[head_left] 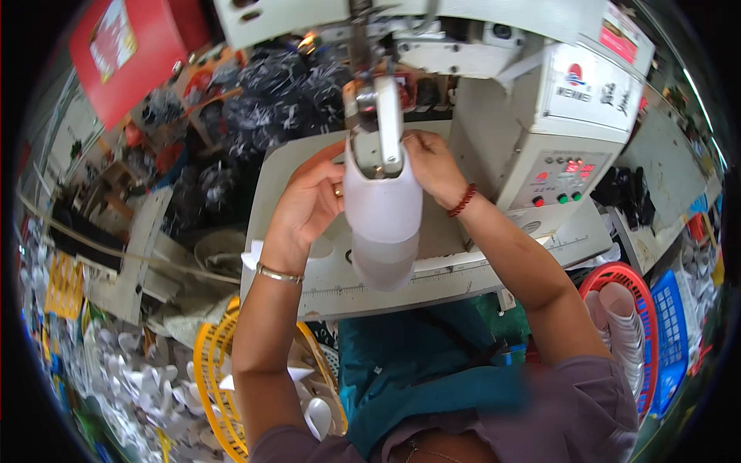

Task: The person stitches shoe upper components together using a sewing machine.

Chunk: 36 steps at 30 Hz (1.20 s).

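Note:
A white shoe upper hangs with its opening around the lower end of the machine head. Its rounded toe points toward me, over the near edge of the table. My left hand grips the upper's left side, thumb and fingers closed at its edge. On the opposite side, my right hand pinches the upper's rim close to the machine's white arm. Some fingertips of both hands are hidden behind the material.
A control box with lit display and buttons stands right of the worktable. A yellow basket holds white pieces at lower left. Stacked white pieces fill a red basket at right, beside a blue crate.

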{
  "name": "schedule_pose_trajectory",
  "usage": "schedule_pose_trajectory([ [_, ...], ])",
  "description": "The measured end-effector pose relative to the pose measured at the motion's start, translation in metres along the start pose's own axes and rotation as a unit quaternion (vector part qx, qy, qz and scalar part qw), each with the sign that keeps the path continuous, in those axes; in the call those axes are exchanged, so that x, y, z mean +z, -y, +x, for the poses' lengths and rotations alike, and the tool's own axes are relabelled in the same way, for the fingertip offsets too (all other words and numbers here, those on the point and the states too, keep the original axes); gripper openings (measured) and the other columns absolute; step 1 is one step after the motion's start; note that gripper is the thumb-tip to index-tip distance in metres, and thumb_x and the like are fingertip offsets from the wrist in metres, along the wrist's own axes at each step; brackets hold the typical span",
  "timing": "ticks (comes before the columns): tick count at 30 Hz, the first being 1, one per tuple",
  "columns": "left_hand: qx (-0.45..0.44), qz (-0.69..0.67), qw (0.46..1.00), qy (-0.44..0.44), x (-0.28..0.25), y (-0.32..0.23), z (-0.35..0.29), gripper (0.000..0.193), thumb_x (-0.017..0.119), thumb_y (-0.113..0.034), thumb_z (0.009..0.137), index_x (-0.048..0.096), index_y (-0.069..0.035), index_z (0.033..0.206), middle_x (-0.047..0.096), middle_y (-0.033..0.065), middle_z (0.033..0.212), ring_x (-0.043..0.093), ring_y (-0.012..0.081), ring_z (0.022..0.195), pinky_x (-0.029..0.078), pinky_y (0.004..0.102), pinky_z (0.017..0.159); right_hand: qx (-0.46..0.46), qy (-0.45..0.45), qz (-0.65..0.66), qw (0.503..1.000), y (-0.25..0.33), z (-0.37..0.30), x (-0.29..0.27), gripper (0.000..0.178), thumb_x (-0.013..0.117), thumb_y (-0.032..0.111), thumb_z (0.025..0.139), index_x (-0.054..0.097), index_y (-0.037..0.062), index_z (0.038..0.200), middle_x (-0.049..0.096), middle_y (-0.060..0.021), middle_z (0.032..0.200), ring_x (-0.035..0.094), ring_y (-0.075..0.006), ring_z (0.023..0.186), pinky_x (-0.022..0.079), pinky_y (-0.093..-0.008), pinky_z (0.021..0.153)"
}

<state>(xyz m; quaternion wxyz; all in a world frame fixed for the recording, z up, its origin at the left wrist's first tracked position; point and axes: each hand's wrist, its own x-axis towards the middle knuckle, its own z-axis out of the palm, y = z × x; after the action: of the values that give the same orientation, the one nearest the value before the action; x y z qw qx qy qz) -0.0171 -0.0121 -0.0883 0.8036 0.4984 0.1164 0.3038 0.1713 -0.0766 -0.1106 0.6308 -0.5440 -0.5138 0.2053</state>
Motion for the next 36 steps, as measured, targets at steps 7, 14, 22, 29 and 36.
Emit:
schedule_pose_trajectory([
  [7, 0.032, 0.094, 0.992, -0.073, 0.001, 0.026, -0.02, 0.034, 0.047, -0.007, 0.084, 0.049, -0.003, 0.118, 0.06, 0.0028, 0.079, 0.057, 0.0094, 0.065, 0.048, 0.0255, 0.056, -0.116, -0.046, -0.188, 0.974, -0.007, -0.015, -0.005, 0.043, 0.036, 0.029, 0.097, 0.056, -0.0036, 0.078, 0.053, -0.0201, 0.061, 0.055, -0.0324, 0.059, 0.043, -0.0398, 0.058],
  [14, 0.2, 0.345, 0.909, -0.12, -0.057, 0.063, -0.036, 0.032, 0.05, -0.005, 0.084, 0.052, -0.005, 0.116, 0.057, -0.0003, 0.077, 0.052, 0.0058, 0.064, 0.043, 0.0202, 0.055, -0.14, -0.058, -0.242, 0.958, -0.022, -0.027, 0.007, 0.036, 0.036, 0.028, 0.096, 0.057, -0.0011, 0.089, 0.055, -0.0234, 0.066, 0.054, -0.0415, 0.065, 0.043, -0.0432, 0.058],
  [22, 0.172, 0.648, 0.566, -0.48, -0.24, 0.067, -0.112, 0.035, 0.06, -0.014, 0.076, 0.058, -0.002, 0.108, 0.06, 0.0124, 0.099, 0.055, 0.0209, 0.092, 0.042, 0.0333, 0.084, -0.228, -0.098, -0.207, 0.946, -0.004, -0.074, 0.003, 0.017, 0.052, 0.008, 0.084, 0.058, 0.0027, 0.099, 0.058, -0.0149, 0.088, 0.057, -0.0286, 0.065, 0.045, -0.0355, 0.058],
  [29, 0.162, 0.391, 0.816, -0.394, -0.193, 0.066, -0.126, 0.018, 0.057, -0.013, 0.086, 0.063, 0.003, 0.093, 0.055, -0.0021, 0.074, 0.046, 0.0046, 0.069, 0.04, 0.0201, 0.064, -0.398, 0.129, -0.125, 0.9, 0.021, -0.123, 0.041, 0.029, 0.059, 0.003, 0.074, 0.056, 0.0032, 0.103, 0.056, -0.0133, 0.098, 0.058, -0.028, 0.086, 0.046, -0.0357, 0.077],
  [36, 0.256, 0.474, 0.802, -0.257, -0.062, 0.016, -0.159, 0.014, 0.062, -0.011, 0.085, 0.062, 0.002, 0.086, 0.056, 0.0, 0.076, 0.046, 0.0056, 0.069, 0.039, 0.0204, 0.063, -0.232, 0.142, -0.053, 0.961, 0.026, -0.113, 0.106, 0.06, 0.066, 0.011, 0.076, 0.038, 0.0041, 0.128, 0.051, -0.0122, 0.116, 0.056, -0.0254, 0.094, 0.047, -0.0318, 0.076],
])
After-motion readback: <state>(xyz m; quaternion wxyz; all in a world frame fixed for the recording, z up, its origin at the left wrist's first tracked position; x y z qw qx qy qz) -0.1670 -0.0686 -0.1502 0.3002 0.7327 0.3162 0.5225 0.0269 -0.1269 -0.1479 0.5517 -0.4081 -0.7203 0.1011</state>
